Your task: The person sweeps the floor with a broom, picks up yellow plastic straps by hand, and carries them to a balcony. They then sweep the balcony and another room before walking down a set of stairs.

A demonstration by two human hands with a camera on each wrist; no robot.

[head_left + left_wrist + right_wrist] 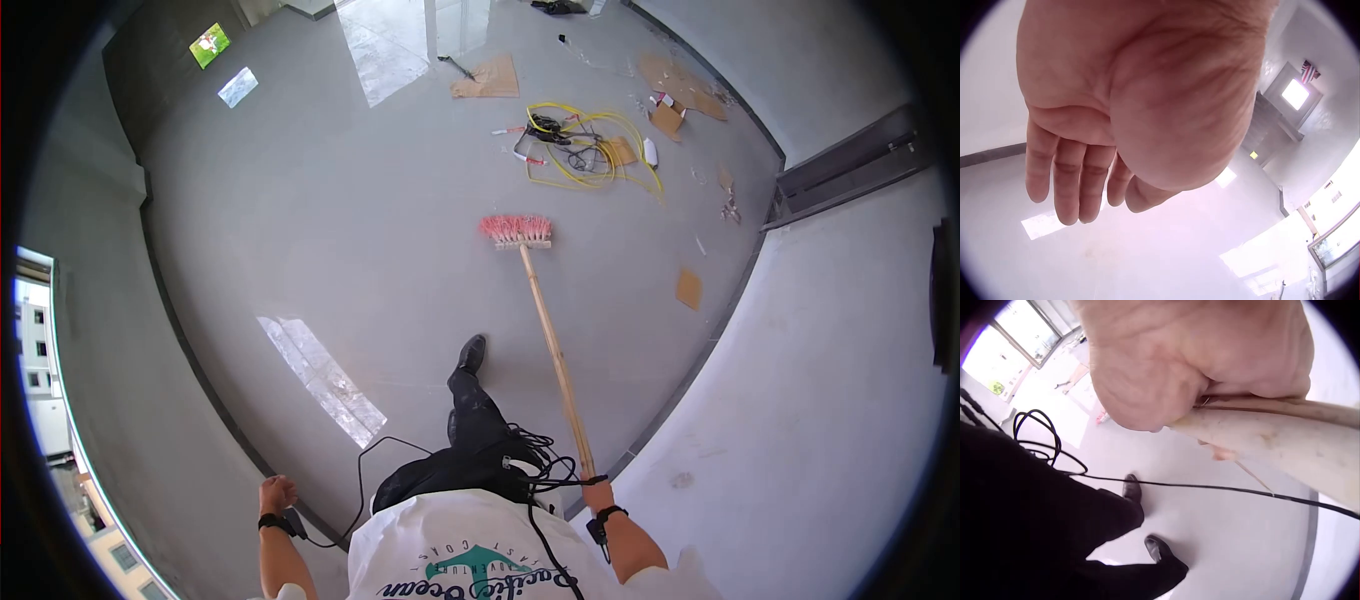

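A broom with a long wooden handle (556,350) slants across the head view, its pink-and-white bristle head (516,230) down on the grey floor ahead. Near the handle's upper end, my right hand (598,494) grips it beside my hip. In the right wrist view the pale handle (1272,434) runs out under the palm (1210,350). My left hand (277,493) hangs at my other side and holds nothing. Its fingers (1067,181) droop loosely in the left wrist view, with floor beyond them.
Coiled yellow cable (600,180) and black cords lie ahead to the right, near cardboard pieces (490,78) and a small carton (667,118). A flat cardboard scrap (688,288) is by the right wall. Black cords (540,455) hang at my waist. A window (45,400) opens at left.
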